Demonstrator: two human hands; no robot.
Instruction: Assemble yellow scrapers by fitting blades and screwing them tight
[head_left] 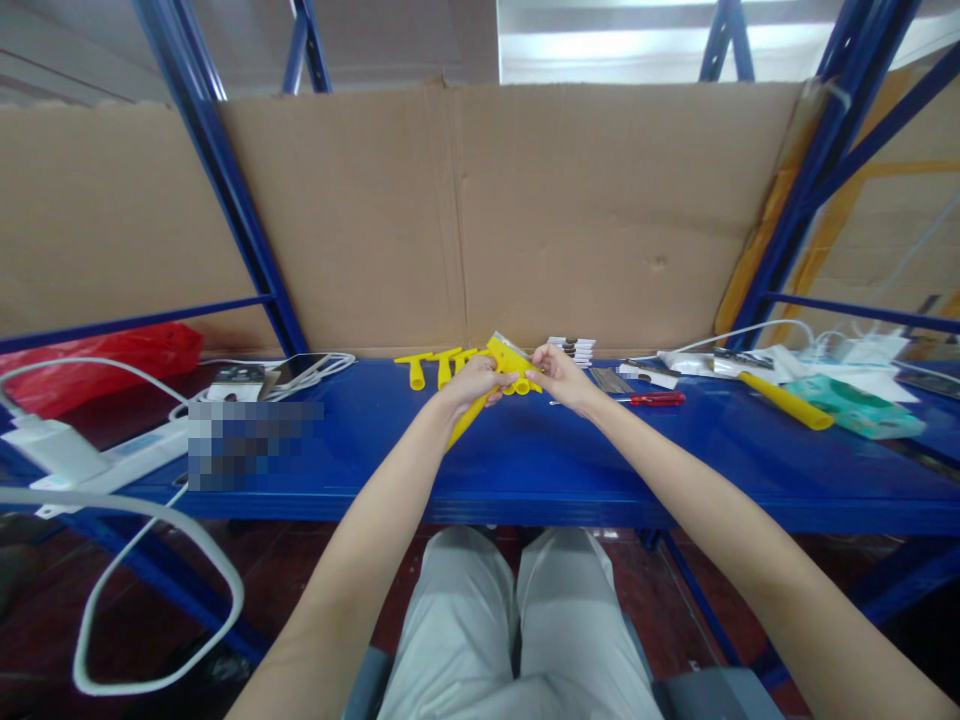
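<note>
A yellow scraper (509, 356) with a metal blade along its head is held above the blue shelf. My left hand (478, 382) is closed round it, with the yellow handle slanting down below the fingers. At the right end of the scraper head, my right hand (561, 378) pinches with thumb and forefinger; whether a small part sits between them is too small to tell. Several yellow scraper heads (417, 372) stand behind my left hand. Close to my right hand lie a red screwdriver (657, 399), thin metal blades (611, 381) and a stack of small white packets (576, 350).
Cardboard (570, 210) walls off the back of the blue shelf (540, 470). At the right lie a yellow handle (787, 402) and a green plastic packet (859, 408). A white power strip (127, 462), cables and a red bag (112, 362) occupy the left.
</note>
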